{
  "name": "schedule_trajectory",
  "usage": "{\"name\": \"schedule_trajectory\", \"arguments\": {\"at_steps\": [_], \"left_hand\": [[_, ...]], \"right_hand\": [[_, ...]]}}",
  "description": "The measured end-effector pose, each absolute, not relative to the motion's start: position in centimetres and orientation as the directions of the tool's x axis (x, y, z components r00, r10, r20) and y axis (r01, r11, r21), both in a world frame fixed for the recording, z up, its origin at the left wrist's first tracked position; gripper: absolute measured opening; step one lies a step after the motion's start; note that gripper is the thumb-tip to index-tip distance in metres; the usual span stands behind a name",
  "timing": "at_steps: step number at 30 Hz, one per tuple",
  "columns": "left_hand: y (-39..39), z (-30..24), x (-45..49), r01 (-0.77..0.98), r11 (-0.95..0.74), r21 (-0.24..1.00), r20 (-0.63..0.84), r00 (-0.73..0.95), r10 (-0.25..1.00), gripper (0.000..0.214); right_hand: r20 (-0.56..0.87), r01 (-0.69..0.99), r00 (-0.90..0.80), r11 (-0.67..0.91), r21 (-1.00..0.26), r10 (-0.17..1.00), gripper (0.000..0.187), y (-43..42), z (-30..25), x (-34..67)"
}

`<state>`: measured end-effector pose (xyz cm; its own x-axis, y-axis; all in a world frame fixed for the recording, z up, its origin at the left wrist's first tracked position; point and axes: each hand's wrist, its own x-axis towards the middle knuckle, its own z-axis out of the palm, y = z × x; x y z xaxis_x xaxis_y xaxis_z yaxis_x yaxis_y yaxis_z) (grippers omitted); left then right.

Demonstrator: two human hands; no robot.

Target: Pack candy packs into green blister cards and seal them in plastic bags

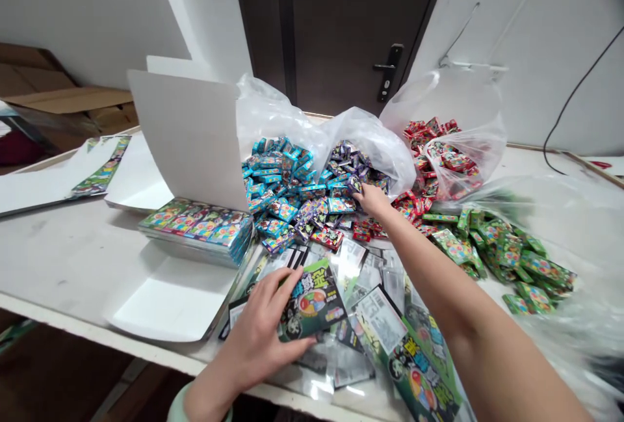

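Note:
My left hand rests near the table's front edge and grips a dark green printed pouch that lies on a spread of similar flat pouches. My right arm stretches far forward. My right hand reaches into the pile of small purple boxes spilling from a clear plastic bag, its fingers pinched on one small box. Small blue boxes lie just left of it, and small red boxes in another bag lie to its right.
A heap of small green boxes lies at the right on clear plastic. A stack of printed flat packs sits in an open white carton at the left. Cardboard and a dark door stand behind the white table.

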<state>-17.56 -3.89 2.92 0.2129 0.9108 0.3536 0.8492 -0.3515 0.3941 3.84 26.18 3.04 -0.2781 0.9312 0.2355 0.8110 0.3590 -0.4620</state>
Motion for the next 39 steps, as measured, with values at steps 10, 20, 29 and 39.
{"name": "schedule_trajectory", "arguments": {"at_steps": [10,20,29,39], "left_hand": [[-3.9,2.4,-18.0,0.852,-0.337,0.401,0.328,0.210,0.921,0.100],[-3.8,2.8,-17.2,0.842,-0.368,0.394,0.333,0.243,0.911,0.094],[-4.5,2.8,-16.6,0.834,-0.373,0.408,0.264,0.283,0.922,0.089],[-3.8,3.0,-14.7,0.807,-0.393,0.441,0.228,0.322,0.919,0.091]], "right_hand": [[0.140,0.612,-0.385,0.366,-0.702,0.912,0.030,22.9,2.8,5.3],[0.056,0.399,-0.577,0.341,-0.851,0.815,0.031,15.1,4.6,12.4],[0.264,0.449,-0.741,0.748,-0.490,0.618,0.028,9.1,-0.2,16.6],[0.165,0.776,-0.446,0.472,-0.418,0.880,0.068,4.7,-0.2,14.1]]}}
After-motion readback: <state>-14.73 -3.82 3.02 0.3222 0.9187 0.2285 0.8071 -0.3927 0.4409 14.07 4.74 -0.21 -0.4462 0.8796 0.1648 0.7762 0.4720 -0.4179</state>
